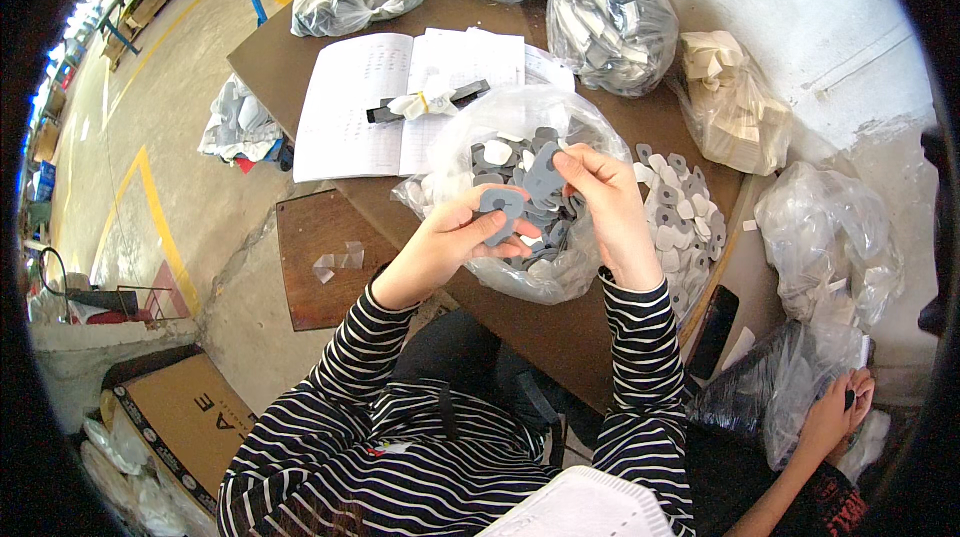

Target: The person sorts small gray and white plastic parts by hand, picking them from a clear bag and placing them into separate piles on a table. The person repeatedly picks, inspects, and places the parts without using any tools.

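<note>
My left hand pinches a flat grey rounded piece with a small hole between thumb and fingers. In the fingertips of my right hand is a longer grey piece, held upright a little to the right of the first. Both hands are over an open clear plastic bag full of loose grey and white flat pieces. Beside my right wrist, more such pieces lie spread on the brown table, mostly pale side up.
An open notebook lies at the back left, with a black strip across it. Filled plastic bags stand along the back and right. A phone is near the right edge. A co-worker's hands handle a bag at lower right.
</note>
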`<state>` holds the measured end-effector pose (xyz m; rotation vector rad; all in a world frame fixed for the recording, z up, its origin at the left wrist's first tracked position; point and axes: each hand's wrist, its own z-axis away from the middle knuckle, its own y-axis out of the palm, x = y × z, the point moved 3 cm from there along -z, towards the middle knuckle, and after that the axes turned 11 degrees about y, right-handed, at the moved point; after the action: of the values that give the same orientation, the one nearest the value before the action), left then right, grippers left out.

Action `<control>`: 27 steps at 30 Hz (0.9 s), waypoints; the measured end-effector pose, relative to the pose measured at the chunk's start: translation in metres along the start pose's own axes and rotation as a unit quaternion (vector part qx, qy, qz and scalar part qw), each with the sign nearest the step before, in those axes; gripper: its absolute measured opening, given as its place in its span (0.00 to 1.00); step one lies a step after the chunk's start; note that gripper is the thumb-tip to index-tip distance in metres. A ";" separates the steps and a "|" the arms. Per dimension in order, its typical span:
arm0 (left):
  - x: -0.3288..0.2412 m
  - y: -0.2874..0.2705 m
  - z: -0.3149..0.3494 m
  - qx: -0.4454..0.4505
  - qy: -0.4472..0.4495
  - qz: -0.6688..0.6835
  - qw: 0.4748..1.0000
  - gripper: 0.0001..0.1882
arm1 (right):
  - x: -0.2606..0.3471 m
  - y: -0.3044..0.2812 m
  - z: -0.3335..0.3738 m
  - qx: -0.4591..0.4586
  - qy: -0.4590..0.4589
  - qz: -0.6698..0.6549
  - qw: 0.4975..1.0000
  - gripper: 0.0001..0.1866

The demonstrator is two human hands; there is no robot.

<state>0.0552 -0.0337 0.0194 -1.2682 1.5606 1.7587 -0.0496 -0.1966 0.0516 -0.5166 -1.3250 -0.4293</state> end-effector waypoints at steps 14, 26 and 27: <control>0.004 0.002 -0.003 -0.031 0.050 -0.023 0.998 0.18 | 0.001 0.007 0.011 -0.006 -0.068 0.045 0.997 0.06; -0.001 0.002 0.003 -0.035 0.065 -0.009 0.997 0.39 | 0.004 -0.001 0.002 -0.138 -0.159 0.187 0.959 0.19; -0.004 0.001 0.004 -0.047 0.057 -0.018 0.997 0.42 | 0.009 0.004 0.006 -0.173 -0.222 0.277 0.919 0.19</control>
<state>0.0548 -0.0295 0.0228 -1.4549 1.5216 1.7829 -0.0503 -0.1901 0.0610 -1.3065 -1.4608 -0.0651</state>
